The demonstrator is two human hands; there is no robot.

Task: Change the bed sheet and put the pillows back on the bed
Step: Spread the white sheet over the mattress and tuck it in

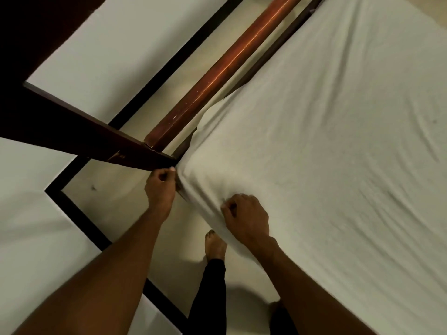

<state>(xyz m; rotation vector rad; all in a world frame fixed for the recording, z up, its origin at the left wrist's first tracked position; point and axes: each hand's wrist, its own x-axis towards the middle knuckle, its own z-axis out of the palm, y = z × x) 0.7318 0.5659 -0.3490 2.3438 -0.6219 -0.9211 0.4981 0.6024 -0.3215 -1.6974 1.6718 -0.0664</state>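
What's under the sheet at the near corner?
Only a dark strip of bed frame shows along the edge of the sheet. The right hand grips the fabric at the corner; whatever lies beneath is fully covered.

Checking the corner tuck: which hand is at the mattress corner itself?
The left hand, by the dark wooden rail; the right hand grips the sheet further along the near edge.

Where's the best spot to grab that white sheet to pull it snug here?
Probably the sheet at its bunched corner beside the bed frame, coming from the floor side. Its creases fan out from there, and the left hand and right hand pinch it along that edge.
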